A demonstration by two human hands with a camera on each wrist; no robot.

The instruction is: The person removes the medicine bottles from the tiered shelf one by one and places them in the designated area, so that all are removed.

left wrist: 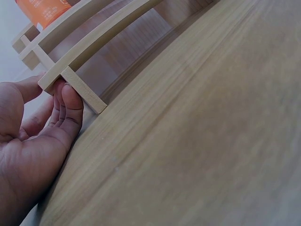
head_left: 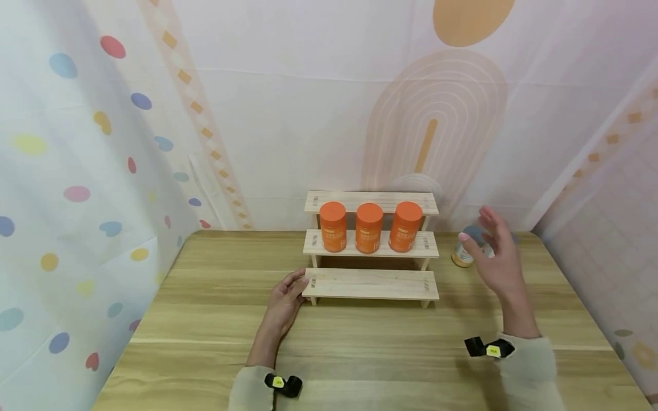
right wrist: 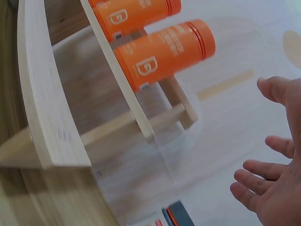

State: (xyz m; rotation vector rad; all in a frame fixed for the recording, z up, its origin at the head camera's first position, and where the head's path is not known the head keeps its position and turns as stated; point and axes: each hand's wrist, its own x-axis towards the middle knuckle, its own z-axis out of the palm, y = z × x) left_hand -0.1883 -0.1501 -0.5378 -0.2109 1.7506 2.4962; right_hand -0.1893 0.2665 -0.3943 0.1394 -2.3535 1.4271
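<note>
Pale sleeves lie nearest at the bottom of the head view, a small black device worn at each wrist. Beyond them, on the wood-grain table, stands a three-tier wooden stand, with three orange jars upright in a row on its middle shelf. My left hand pinches the left end of the lowest shelf, thumb on top. My right hand is off to the right, apart from the stand, fingers spread and thumb wide, partly hiding a white-labelled jar.

From the left wrist, I see my thumb at the plank's end and my fingertips curled beneath it, just beside the front leg. I judge this a good place to steady the stand: a light, level pinch should do, since lifting or twisting here could tip the orange jars.

From the right wrist, my fingers are parted and hold nothing; the other jar's dark lid shows below, apart from them. If I bring that hand in, I'd do best to come low and slowly from the outer side, clear of the shelf ends.
</note>
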